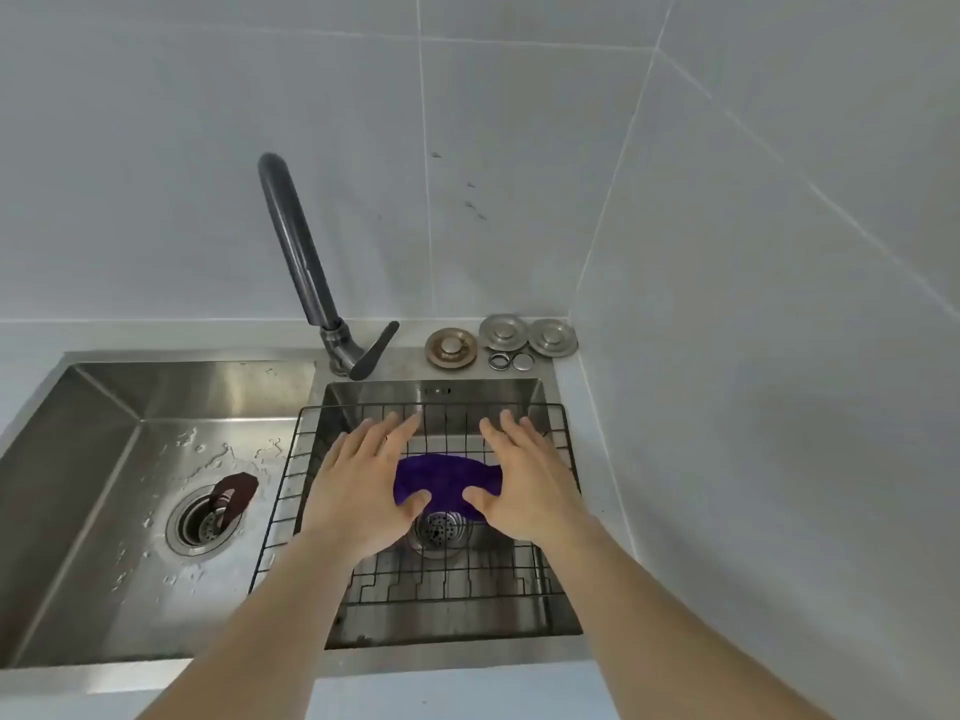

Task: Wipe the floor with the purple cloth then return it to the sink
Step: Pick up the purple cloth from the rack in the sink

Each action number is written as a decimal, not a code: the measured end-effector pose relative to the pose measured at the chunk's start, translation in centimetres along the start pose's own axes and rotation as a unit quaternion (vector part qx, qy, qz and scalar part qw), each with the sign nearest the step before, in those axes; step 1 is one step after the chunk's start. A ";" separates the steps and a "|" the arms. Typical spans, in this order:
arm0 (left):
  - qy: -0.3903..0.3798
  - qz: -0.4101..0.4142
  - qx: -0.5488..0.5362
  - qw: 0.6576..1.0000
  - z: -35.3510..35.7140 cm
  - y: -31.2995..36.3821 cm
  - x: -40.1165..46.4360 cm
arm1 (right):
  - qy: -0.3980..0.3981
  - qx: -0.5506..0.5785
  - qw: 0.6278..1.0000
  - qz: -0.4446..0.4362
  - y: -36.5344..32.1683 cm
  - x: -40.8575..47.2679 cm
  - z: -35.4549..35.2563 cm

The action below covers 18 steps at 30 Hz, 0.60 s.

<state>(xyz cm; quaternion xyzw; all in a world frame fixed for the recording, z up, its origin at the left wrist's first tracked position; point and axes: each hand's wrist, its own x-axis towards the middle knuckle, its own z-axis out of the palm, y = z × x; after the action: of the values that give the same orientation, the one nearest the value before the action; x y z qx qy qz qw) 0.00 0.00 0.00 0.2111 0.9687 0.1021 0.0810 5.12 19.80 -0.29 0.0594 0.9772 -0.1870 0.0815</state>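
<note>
Over the right basin of the sink (436, 392), the left hand (363, 485) and right hand (524, 480) are held flat with fingers spread, gripping nothing. Between them the purple cloth (441, 480) is seen lying on the wire rack (291, 491), above the drain, probably so it can drip. Left of that basin, water droplets are scattered. Behind it, pale wall tiles (519, 174) are seen.

Legible text, labels, brands, numbers, signs: none. One small dark marking (436, 391) sits on the back inner wall of the right sink basin (519, 394), too small and blurred to read.
</note>
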 end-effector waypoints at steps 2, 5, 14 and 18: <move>-0.026 0.010 0.000 1.000 1.7 -0.5 1.0 | -0.025 -0.012 1.000 0.006 0.5 1.0 1.7; -0.046 0.027 -0.002 0.999 4.7 -1.4 2.1 | -0.049 -0.027 0.998 0.013 1.5 1.8 3.9; -0.110 0.006 -0.005 0.994 8.4 -2.2 3.4 | -0.069 -0.017 0.997 0.035 2.3 3.1 6.8; -0.079 -0.003 -0.003 0.997 8.5 -2.2 3.3 | -0.037 -0.038 0.997 0.052 2.5 3.2 7.9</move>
<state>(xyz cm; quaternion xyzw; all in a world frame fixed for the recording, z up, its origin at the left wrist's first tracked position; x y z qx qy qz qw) -2.16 0.82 -9.14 0.2155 0.9596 0.0875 0.1586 3.43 19.41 -8.97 0.1004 0.9754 -0.1477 0.1292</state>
